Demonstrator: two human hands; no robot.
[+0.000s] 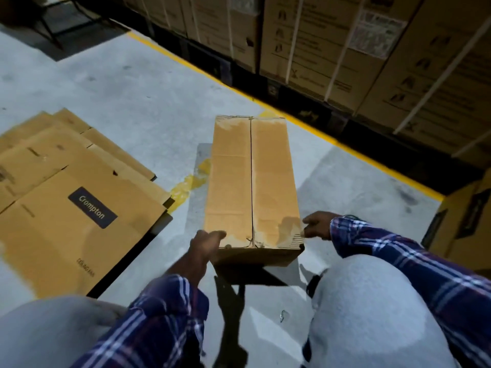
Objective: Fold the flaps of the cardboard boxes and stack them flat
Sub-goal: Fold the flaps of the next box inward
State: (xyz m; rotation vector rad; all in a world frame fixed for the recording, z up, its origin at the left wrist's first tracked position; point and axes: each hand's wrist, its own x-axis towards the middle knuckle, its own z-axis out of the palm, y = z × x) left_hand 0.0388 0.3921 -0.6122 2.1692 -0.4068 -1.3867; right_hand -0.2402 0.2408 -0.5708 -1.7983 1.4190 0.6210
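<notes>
Concrete floor (138,102) w/ flat stack (79,197) lying at left, so some are done. Left hand (206,244) is curling round near-left corner of upright box (252,181), centre floor; right hand (317,228), fingers straight, is touching near-right edge. Flaps closed, flattening left.

Dim warehouse light, brighter on the near floor (127,96), dark far right, hard shadow under the box (252,181), wide-angle bending at edges, slight blur
</notes>
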